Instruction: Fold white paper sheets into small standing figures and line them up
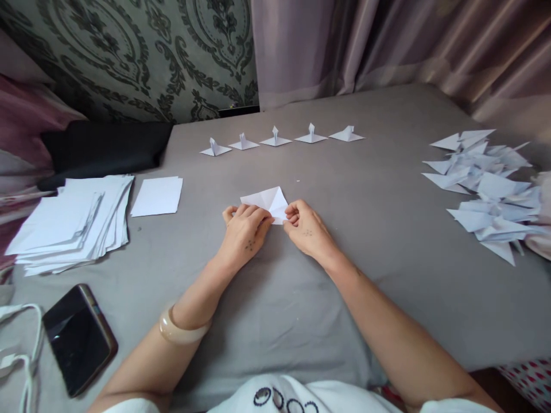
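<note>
A white sheet of paper with crease lines and a folded edge lies between my hands, near the middle of the table. My left hand is closed over its left lower part, thumb and fingertips pressed on the paper and hiding some of it. At the right lower corner, my right hand pinches the paper's edge between thumb and fingers. Beyond my hands stands a row of several small folded paper figures, each with a flat base and an upright tip.
A heap of folded paper pieces lies at right. On the left are a stack of white paper, a smaller square pile, a black bag-like item, a phone and a white cable. Grey cloth covers the table.
</note>
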A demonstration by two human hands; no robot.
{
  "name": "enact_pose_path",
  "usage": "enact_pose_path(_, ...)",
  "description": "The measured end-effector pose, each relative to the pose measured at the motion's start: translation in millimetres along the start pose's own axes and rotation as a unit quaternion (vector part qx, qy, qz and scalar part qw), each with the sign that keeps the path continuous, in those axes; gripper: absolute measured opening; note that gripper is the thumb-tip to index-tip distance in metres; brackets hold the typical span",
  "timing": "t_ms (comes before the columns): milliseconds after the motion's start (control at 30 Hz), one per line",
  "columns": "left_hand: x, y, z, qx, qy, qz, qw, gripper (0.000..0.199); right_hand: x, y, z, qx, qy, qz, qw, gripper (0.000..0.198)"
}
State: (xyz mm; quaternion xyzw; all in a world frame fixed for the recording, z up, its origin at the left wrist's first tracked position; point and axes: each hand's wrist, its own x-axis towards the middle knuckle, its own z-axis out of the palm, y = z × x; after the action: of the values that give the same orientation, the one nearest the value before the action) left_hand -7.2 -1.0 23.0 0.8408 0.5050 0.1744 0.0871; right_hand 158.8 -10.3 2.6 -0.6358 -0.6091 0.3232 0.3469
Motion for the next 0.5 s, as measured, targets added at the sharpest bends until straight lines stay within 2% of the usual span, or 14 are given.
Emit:
enact_pose_path(167,-3,-4,-3,-0.010,-0.004,0.016,1.000,0.019,-3,-1,-5,-0.024,0.011,-0.001,1.000,0.023)
enact_pose_path(367,-3,-4,-1,-0.046,0.035,0.027,0.998,0.022,-14,1,-16,-0.088,0.038,-0.163,0.982,0.027)
enact_pose_path(467,-3,-3,2,-0.035,0.061,0.043,0.997,0.021,-16,0,-20,-0.174,0.047,-0.201,0.963,0.010)
enact_pose_path(500,-3,-2,3,-0.020,0.067,0.044,0.997,0.020,-17,-1,-21,-0.213,0.055,-0.207,0.953,0.014)
